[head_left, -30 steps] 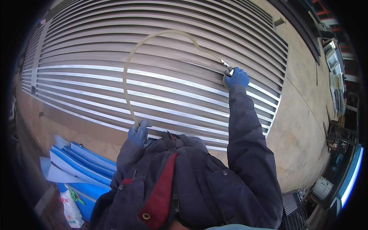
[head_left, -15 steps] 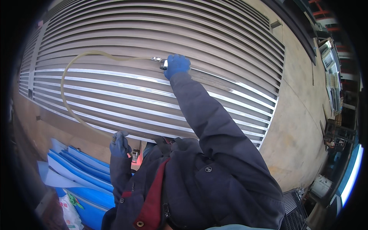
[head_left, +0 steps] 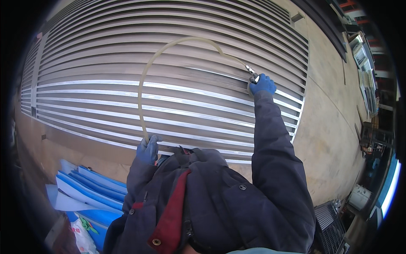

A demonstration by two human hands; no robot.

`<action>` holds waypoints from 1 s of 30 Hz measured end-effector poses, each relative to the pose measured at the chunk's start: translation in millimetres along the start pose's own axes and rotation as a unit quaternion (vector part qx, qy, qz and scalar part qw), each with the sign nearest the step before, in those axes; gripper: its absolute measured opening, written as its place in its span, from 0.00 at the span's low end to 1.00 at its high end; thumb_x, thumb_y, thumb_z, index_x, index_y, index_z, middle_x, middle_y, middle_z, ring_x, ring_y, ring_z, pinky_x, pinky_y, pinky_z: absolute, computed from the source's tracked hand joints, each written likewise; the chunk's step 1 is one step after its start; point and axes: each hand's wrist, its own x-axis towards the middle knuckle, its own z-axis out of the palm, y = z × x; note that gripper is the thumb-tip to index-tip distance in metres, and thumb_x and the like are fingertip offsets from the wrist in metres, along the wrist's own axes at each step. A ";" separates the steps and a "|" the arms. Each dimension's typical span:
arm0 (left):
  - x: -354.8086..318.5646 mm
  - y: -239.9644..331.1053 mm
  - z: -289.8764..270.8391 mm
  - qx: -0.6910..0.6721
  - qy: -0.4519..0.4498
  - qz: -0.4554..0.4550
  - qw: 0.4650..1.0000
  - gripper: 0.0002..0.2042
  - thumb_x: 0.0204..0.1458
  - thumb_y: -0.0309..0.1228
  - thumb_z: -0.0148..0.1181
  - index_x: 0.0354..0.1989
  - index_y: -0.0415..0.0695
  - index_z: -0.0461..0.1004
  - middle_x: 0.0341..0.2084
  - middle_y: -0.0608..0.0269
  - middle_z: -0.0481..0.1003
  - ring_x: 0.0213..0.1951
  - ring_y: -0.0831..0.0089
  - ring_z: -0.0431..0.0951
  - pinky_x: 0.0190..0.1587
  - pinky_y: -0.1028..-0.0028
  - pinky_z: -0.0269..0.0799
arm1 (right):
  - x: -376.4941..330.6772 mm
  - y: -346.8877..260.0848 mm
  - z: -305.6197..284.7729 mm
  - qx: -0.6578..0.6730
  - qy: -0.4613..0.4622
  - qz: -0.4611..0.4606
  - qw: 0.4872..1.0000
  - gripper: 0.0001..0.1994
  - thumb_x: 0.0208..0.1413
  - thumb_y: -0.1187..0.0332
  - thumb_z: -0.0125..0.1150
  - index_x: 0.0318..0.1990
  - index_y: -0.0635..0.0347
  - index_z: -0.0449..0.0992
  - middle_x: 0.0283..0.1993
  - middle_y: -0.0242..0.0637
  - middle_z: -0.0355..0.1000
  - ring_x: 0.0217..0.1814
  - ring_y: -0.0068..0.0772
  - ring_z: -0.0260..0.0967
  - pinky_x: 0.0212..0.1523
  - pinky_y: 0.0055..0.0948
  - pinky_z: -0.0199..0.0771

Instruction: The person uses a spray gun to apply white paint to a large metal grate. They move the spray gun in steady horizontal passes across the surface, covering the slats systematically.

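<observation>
Hard to see much of the right hand here, it's way out at arm's length in a blue glove and the fingers are curled round a small metal nozzle, so clamped on it, but the tip is tiny and I can't tell whether it touches the slats or sits just off them. The left hand, also blue-gloved, is closed around the near end of the hose, and where the hose goes below that fist is hidden behind the dark jacket, which eats up most of the near part of the view. The hose itself is a thin, pale, see-through tube that arcs up from the left hand, loops over far across the slats and comes down to the nozzle on the right. It all hangs in front of a big stack of long grey metal slats, some edges shiny. Near left there are blue sheets, partly cut off by the jacket and the dark rim.
</observation>
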 end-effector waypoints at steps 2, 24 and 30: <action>-0.3 -4.8 3.3 0.004 -0.001 -0.014 1.000 0.14 0.72 0.40 0.55 0.45 0.41 0.78 0.16 0.80 0.60 0.17 0.90 0.56 0.20 0.81 0.49 | 4.0 19.9 1.7 0.011 0.009 0.020 1.000 0.25 0.57 0.41 0.65 0.54 0.45 0.79 0.55 0.39 0.77 0.61 0.48 0.74 0.58 0.49 0.75; 2.7 -17.7 -59.7 -0.057 0.101 0.060 0.991 0.16 0.73 0.41 0.52 0.44 0.40 0.78 0.12 0.73 0.61 0.12 0.83 0.58 0.15 0.78 0.58 | -74.7 -197.9 13.8 0.033 0.071 -0.266 0.961 0.24 0.52 0.44 0.72 0.51 0.45 0.78 0.50 0.37 0.75 0.55 0.44 0.74 0.52 0.51 0.73; 7.6 0.1 -15.4 -0.023 0.039 0.020 0.999 0.15 0.73 0.40 0.53 0.45 0.40 0.78 0.16 0.76 0.61 0.16 0.87 0.57 0.18 0.80 0.52 | -46.4 -56.5 30.8 0.012 0.072 -0.148 0.986 0.24 0.52 0.43 0.71 0.50 0.47 0.79 0.50 0.38 0.76 0.55 0.46 0.75 0.52 0.51 0.75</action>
